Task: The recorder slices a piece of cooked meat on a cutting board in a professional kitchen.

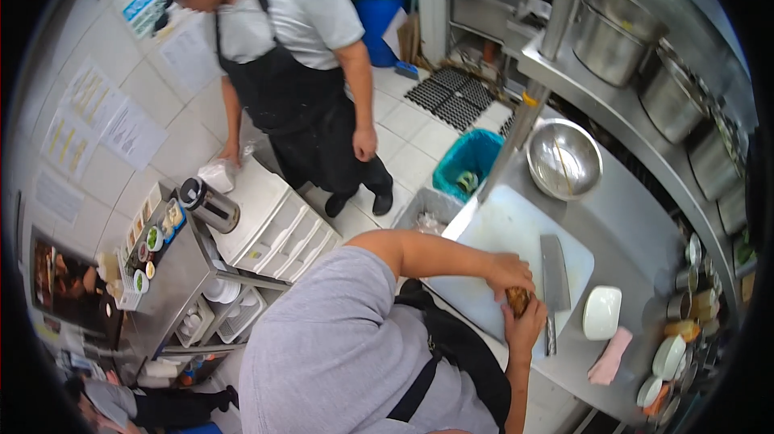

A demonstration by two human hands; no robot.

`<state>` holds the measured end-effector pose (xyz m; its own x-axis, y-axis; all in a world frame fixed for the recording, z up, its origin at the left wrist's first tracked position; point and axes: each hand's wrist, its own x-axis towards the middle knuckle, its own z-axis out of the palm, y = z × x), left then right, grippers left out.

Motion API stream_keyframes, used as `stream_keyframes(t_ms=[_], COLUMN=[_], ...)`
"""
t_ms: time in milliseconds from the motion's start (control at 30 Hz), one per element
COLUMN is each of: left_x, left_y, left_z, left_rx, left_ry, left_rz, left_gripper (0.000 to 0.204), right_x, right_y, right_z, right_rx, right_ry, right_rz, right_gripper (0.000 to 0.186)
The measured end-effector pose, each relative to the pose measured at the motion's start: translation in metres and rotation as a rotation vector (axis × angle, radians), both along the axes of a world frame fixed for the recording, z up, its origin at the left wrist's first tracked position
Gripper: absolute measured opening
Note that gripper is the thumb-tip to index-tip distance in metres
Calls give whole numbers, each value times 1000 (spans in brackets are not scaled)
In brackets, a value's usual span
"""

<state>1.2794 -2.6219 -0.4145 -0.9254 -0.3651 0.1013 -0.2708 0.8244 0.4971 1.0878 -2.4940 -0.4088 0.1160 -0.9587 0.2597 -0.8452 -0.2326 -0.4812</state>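
Note:
My left hand [506, 271] and my right hand [524, 325] are wrapped round a browned piece of food [518, 298], partly hidden by my fingers, over a pale cutting board [476, 224]. Just right of them a cleaver [555, 269] lies on the board, its handle toward the lower edge. A white dish [601, 312] and a pink cloth [609, 357] are on the steel counter to the right. A steel bowl [563, 158] holding a thin stick sits beyond the board.
A co-worker in a black apron [282, 95] stands by a drawer unit [274, 236]; another person [169, 410] is at lower left. A lined bin [463, 164] is beside my counter. A shelf [645, 99] with pots overhangs it. A prep station [161, 297] stands left.

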Motion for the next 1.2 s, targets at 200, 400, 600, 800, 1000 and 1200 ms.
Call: stream_keyframes(t_ms=[200, 400, 600, 800, 1000, 1200], left_x=[6, -17, -144, -292, -338, -230], left_y=[-22, -29, -51, -67, -45, 20], left_z=[1, 36, 54, 42, -6, 79], left_rx=[157, 160, 51, -35, -173, 10], left_ry=[65, 3, 71, -12, -79, 235], left_rz=[100, 79, 77, 189, 394, 877], left_gripper=[31, 53, 57, 56, 62, 70], right_x=[11, -21, -138, -280, -330, -374], right_y=[-35, -40, -58, -102, -121, -75], right_z=[-10, 16, 39, 29, -24, 28], right_rx=[-8, 90, -11, -80, -30, -192], right_ry=[-76, -91, -25, 132, 380, -250], right_rz=[73, 10, -49, -40, 101, -216], right_gripper=[45, 36, 38, 34, 34, 40])
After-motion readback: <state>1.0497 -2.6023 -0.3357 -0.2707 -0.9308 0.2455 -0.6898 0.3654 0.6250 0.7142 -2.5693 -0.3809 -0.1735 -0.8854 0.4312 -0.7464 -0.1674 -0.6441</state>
